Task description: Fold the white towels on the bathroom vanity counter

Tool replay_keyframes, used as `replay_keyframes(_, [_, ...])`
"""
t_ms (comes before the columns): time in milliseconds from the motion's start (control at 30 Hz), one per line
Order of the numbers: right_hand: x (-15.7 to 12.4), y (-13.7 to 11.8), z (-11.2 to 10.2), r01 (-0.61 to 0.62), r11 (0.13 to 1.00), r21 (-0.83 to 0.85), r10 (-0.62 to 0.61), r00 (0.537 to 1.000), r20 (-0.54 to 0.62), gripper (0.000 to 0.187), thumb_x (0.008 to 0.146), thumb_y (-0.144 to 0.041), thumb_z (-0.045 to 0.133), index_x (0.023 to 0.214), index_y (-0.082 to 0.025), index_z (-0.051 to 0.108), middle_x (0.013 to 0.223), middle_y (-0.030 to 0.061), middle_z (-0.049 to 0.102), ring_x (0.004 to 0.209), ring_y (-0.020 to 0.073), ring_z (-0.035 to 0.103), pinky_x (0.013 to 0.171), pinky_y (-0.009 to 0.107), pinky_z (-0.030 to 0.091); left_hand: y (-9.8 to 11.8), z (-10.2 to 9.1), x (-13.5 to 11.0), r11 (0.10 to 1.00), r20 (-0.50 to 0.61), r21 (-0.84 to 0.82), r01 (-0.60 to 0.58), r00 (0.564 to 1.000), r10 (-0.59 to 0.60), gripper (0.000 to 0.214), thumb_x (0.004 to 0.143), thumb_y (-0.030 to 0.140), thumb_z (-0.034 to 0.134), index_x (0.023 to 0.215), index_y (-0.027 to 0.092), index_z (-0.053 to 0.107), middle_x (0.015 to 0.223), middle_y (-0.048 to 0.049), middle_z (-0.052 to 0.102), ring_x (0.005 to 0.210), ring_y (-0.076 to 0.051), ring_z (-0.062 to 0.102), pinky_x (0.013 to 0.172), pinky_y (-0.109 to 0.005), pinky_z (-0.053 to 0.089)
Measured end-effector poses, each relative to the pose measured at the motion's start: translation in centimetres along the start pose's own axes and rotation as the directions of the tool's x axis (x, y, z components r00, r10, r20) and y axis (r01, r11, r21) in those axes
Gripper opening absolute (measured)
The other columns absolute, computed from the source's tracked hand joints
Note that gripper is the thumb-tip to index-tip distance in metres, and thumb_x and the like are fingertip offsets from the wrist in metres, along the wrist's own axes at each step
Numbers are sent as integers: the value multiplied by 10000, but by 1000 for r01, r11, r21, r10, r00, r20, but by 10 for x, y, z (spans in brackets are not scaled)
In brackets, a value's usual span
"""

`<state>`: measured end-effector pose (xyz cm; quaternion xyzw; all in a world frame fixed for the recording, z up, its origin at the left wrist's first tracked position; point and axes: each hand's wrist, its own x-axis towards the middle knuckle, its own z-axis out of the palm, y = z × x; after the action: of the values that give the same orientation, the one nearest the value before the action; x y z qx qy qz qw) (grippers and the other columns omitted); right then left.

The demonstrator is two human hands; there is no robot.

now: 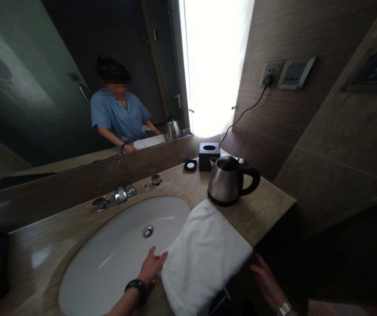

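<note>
Towel (204, 254), white and folded, sits on the stone bench (267, 206) at about 5 o'clock in the view, with its left edge hanging over the rim of the sink (116, 259) and its near-right corner poking past the bench edge. Left hand (151, 265) rests at the towel's left edge, fingers loosely spread and flat, touching the cloth rather than gripping it; there's a dark band on that wrist. Right hand (265, 274) is at the towel's right corner, fingers open and just against the fabric; hard to say if it's pinching anything, it's dim down there.

At 12 o'clock from the towel, just beside its far edge, stands a steel kettle (227, 181) with a black handle, lid off or open. Behind it is a black tissue box (209, 156), and next to that a small black dish (190, 165). A cord (244, 113) runs up to a wall socket (269, 74). Tap and knobs (122, 194) sit at 11 o'clock behind the basin. Mirror (43, 109) above shows a person in a blue shirt.
</note>
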<state>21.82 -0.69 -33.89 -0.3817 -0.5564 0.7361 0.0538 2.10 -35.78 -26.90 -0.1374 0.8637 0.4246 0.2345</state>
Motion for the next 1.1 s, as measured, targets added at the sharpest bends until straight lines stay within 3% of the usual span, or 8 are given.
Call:
replay_keyframes(100, [-12,-20,-3,-74,996,54,70,995,76,653,569,-599,764,1047,-190,587,980,84,712,926,273,697,868,389,552,-4,-2,-2,996,-7,-75,40,999,-41,1029,500,635,532,1326,30,429,953,-169,651,749,-270,592,588,-367,432])
replay_keyframes(233, [-40,-60,27,243,928,-281,-237,970,55,499,709,-618,623,951,-185,575,679,-4,575,610,187,541,620,340,455,9,-22,-20,972,-96,-230,-36,995,14,913,498,572,601,1285,127,478,907,-39,546,744,-168,511,591,-275,405])
replay_keyframes(333, [-54,-82,96,553,708,-439,-405,827,389,293,828,-379,527,1031,-179,593,783,27,616,722,190,577,686,324,450,24,-34,-36,912,-142,-399,-98,989,44,891,465,516,705,1256,148,522,931,-42,601,755,-171,542,600,-276,438])
replay_keyframes(467, [-49,-83,163,711,470,-523,-245,674,697,454,796,-173,505,1230,-171,638,1068,119,707,979,256,655,900,402,492,49,-10,-65,864,-192,-428,-264,961,199,852,510,505,709,1245,121,515,820,-30,619,678,-189,550,573,-309,449])
replay_keyframes(600, [-32,-76,136,392,881,-266,-182,799,573,562,845,-528,497,1225,-124,589,949,111,691,832,249,691,725,383,542,75,61,-103,833,-58,-401,-383,917,394,762,631,424,595,1288,60,469,690,13,515,629,-176,500,612,-326,448])
replay_keyframes(700, [-24,-77,104,202,954,-223,-102,914,392,782,725,-746,530,1206,-130,537,790,34,606,694,226,637,616,379,532,69,103,-118,829,130,-403,-388,872,472,780,716,382,551,1394,35,384,1132,-193,603,920,-245,627,795,-402,546])
replay_keyframes(867, [-24,-78,107,384,831,-402,-203,883,424,488,768,-555,486,1060,-167,541,743,19,578,625,221,590,599,385,486,0,107,-98,828,40,-143,-542,833,552,643,818,294,539,1420,76,474,1369,-212,591,1164,-283,601,1043,-468,500])
replay_keyframes(1100, [-19,-66,105,605,392,-693,-331,796,507,323,837,-86,394,1088,-161,581,952,89,668,894,236,638,845,401,469,-54,95,-78,495,175,397,-773,593,786,672,686,-18,571,1331,157,644,1384,-150,661,1317,-325,598,1156,-492,498])
